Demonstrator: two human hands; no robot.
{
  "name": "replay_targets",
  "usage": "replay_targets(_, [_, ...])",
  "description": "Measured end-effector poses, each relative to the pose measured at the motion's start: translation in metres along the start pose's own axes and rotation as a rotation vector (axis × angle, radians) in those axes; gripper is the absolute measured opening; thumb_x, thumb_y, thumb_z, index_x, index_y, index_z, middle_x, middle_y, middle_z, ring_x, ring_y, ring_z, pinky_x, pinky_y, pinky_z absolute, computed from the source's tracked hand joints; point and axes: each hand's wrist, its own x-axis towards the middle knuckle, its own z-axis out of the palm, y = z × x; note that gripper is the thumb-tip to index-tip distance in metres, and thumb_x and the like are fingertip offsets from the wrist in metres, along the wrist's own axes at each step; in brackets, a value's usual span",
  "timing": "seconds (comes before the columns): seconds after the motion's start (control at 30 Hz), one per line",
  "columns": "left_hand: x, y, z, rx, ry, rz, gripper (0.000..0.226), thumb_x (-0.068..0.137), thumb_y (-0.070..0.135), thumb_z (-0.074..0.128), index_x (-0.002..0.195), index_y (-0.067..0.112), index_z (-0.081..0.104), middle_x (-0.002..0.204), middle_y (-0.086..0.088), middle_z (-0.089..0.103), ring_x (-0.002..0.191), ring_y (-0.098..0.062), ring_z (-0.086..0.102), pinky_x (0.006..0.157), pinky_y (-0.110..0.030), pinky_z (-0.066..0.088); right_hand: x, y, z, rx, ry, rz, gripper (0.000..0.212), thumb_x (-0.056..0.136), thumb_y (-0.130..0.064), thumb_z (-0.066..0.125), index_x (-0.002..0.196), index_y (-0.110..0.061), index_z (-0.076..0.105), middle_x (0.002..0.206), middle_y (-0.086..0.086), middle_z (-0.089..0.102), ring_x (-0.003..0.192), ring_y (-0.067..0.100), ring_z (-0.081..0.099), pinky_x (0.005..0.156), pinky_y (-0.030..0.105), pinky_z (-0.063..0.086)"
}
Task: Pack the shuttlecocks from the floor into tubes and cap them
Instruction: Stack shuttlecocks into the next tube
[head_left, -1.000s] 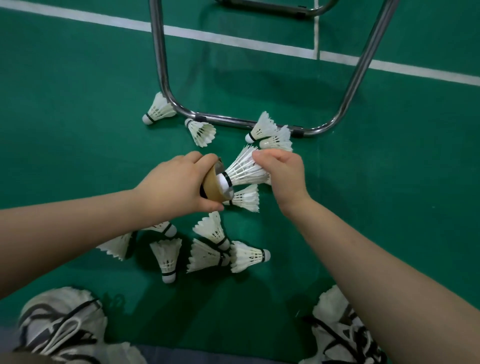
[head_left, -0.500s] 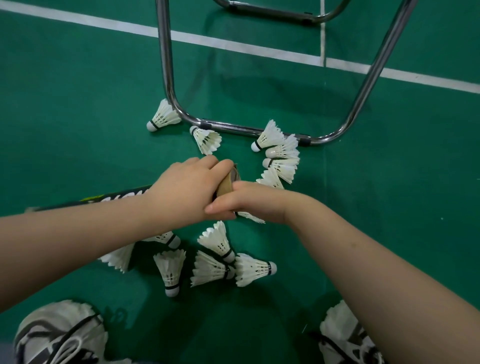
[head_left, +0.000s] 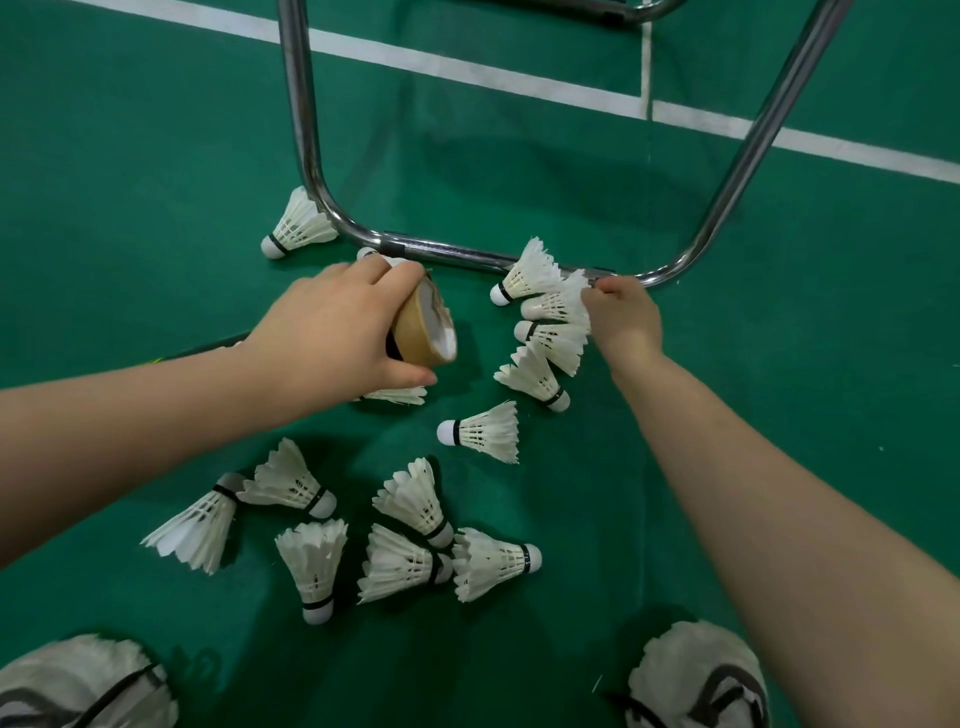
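Pinching the feather tips of a shuttlecock (head_left: 556, 309) beside the chair frame (head_left: 467, 254) with the right hand (head_left: 626, 325) while gripping the tube (head_left: 415, 332) in the left hand (head_left: 332, 332), risking crushed feathers or dragged neighbours (head_left: 553, 343) if yanked.

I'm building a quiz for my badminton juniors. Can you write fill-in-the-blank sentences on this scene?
1. The left hand grips a cardboard ____.
2. The right hand pinches a shuttlecock by its ____.
3. The court floor is ____ with white lines.
Missing: tube; feathers; green.
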Motion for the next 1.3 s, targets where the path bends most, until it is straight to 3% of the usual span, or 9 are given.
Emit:
replay_targets(0.07, [0.003,-0.002,0.002,0.011,-0.004,0.001,0.082,0.065,0.06,0.07,0.129,0.02,0.039,0.112,-0.004,0.051,0.099,-0.028,0.05,0.077,-0.038,0.044,0.01,0.013,0.003,0.0,0.015,0.072,0.031,0.09,-0.028,0.05,0.119,-0.017,0.052,0.106,0.0,0.058,0.073,0.013,0.052,0.062,0.024,0.036])
replay_targets(0.17, [0.007,-0.003,0.004,0.011,0.0,-0.001,0.082,0.065,0.061,0.07,0.129,0.02,0.039,0.111,-0.004,0.051,0.098,-0.028,0.05,0.076,-0.037,0.043,0.022,0.022,0.014,-0.054,-0.017,0.095,0.053,0.087,-0.041,0.056,0.132,-0.016,0.043,0.131,0.003,0.05,0.107,0.021,0.052,0.079,0.027,0.035])
replay_targets(0.33, [0.01,-0.002,0.005,0.019,-0.008,0.001,0.082,0.065,0.061,0.069,0.129,0.019,0.04,0.109,-0.005,0.052,0.097,-0.028,0.051,0.075,-0.037,0.044,0.024,0.023,0.03,-0.064,-0.009,0.053,0.018,0.086,-0.039,0.052,0.084,-0.021,0.055,0.087,0.0,0.057,0.095,0.029,0.054,0.075,0.035,0.041])
replay_targets(0.47, [0.013,-0.002,0.006,0.026,-0.025,-0.007,0.082,0.065,0.062,0.068,0.129,0.02,0.039,0.109,-0.005,0.051,0.097,-0.028,0.05,0.076,-0.037,0.044,0.024,0.023,0.029,-0.059,0.045,0.033,0.022,0.091,-0.033,0.047,0.073,-0.021,0.051,0.075,-0.002,0.054,0.08,0.024,0.053,0.077,0.036,0.041])
replay_targets(0.6, [0.014,0.0,0.009,0.038,-0.036,-0.007,0.084,0.065,0.063,0.068,0.13,0.02,0.039,0.111,-0.006,0.052,0.099,-0.029,0.051,0.077,-0.038,0.045,0.019,0.019,0.023,0.139,0.118,0.024,0.033,0.089,-0.016,0.045,0.058,-0.018,0.033,0.058,-0.005,0.035,0.052,0.011,0.029,0.056,0.025,0.028])
replay_targets(0.77, [0.014,0.0,0.012,0.045,-0.047,-0.012,0.085,0.065,0.064,0.067,0.132,0.02,0.037,0.113,-0.006,0.051,0.101,-0.029,0.05,0.079,-0.039,0.044,-0.004,-0.002,0.015,0.56,0.098,-0.019,0.021,0.081,-0.006,0.047,0.063,-0.014,0.041,0.064,0.002,0.041,0.062,0.013,0.035,0.059,0.022,0.029])
replay_targets(1.07, [0.015,-0.001,0.012,0.034,-0.052,-0.013,0.084,0.064,0.065,0.067,0.13,0.021,0.038,0.112,-0.005,0.052,0.101,-0.029,0.052,0.081,-0.039,0.045,-0.047,-0.045,0.02,0.308,-0.574,-0.382,0.025,0.084,-0.008,0.059,0.061,-0.018,0.061,0.057,-0.012,0.057,0.057,0.001,0.051,0.061,0.011,0.043])
replay_targets(1.2, [0.013,-0.002,0.012,0.032,-0.06,-0.008,0.084,0.063,0.064,0.067,0.129,0.021,0.039,0.11,-0.004,0.052,0.1,-0.028,0.052,0.08,-0.039,0.045,-0.053,-0.056,0.02,0.11,-0.843,-0.287,0.014,0.079,-0.015,0.061,0.083,-0.024,0.07,0.087,-0.004,0.066,0.088,0.015,0.056,0.086,0.039,0.046])
replay_targets(1.3, [0.01,-0.002,0.013,0.02,-0.068,0.004,0.081,0.063,0.065,0.067,0.126,0.022,0.041,0.109,-0.003,0.053,0.099,-0.027,0.052,0.079,-0.039,0.045,-0.055,-0.058,0.019,0.044,-1.006,-0.235,0.038,0.062,-0.014,0.052,0.093,-0.026,0.069,0.092,-0.006,0.063,0.09,0.013,0.053,0.086,0.038,0.044])
